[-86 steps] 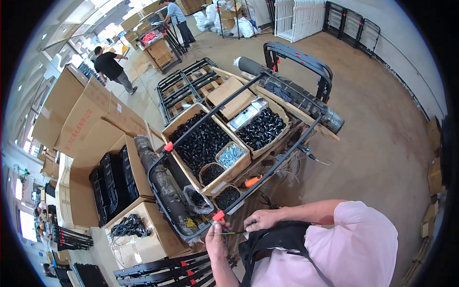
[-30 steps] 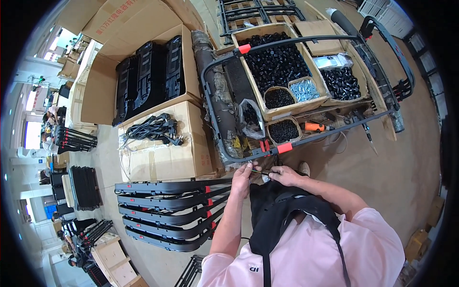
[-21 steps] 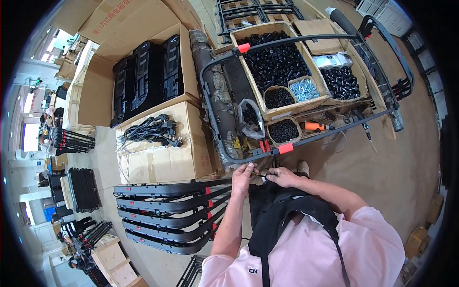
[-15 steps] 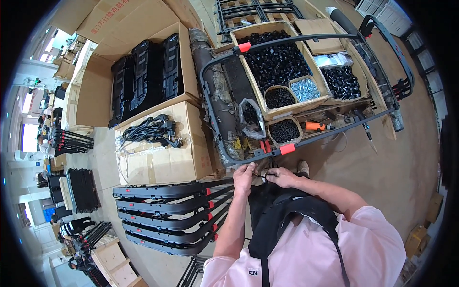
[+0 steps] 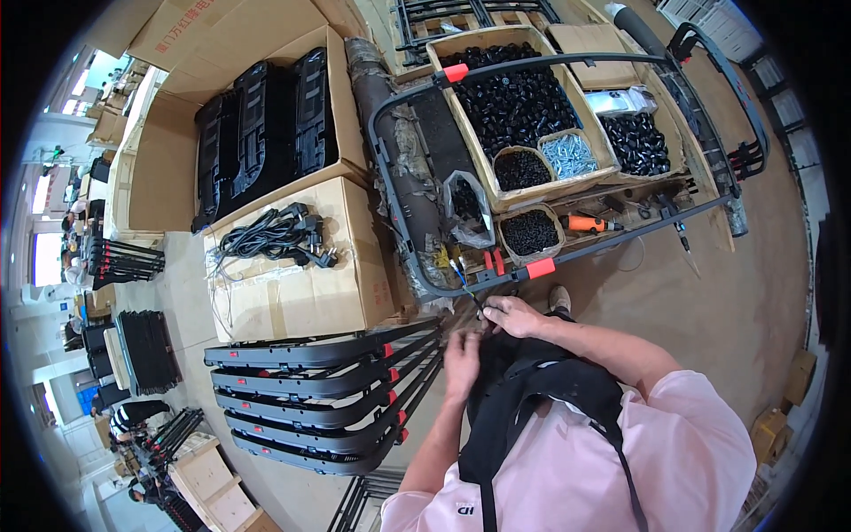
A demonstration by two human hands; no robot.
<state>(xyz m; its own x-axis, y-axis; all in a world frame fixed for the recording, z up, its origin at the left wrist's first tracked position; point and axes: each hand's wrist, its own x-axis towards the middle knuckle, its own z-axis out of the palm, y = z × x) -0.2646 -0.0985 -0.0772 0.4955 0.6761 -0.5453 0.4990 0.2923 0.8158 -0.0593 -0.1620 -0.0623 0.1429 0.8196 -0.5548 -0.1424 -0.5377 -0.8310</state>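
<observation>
My right hand (image 5: 512, 316) is closed on a thin black cable whose stripped end fans out into coloured wires (image 5: 460, 269), one of them blue. The wire ends reach up over the near edge of a black tubular frame (image 5: 496, 285) with red clips (image 5: 540, 268). My left hand (image 5: 461, 362) is just below and to the left of the right one, close to my body. Its fingers are blurred, so whether they grip the cable cannot be made out.
Beyond the frame stand boxes of black caps (image 5: 514, 102), silver screws (image 5: 567, 155) and small black parts (image 5: 530, 232). An orange-handled tool (image 5: 589, 223) lies beside them. At left, a carton (image 5: 297, 306) carries coiled power cords (image 5: 275, 238); stacked black frames (image 5: 301, 381) sit below it.
My left hand has dropped down from the frame's edge towards my body. My right hand has shifted slightly left and up, and the coloured wire ends now show above the frame's near bar.
</observation>
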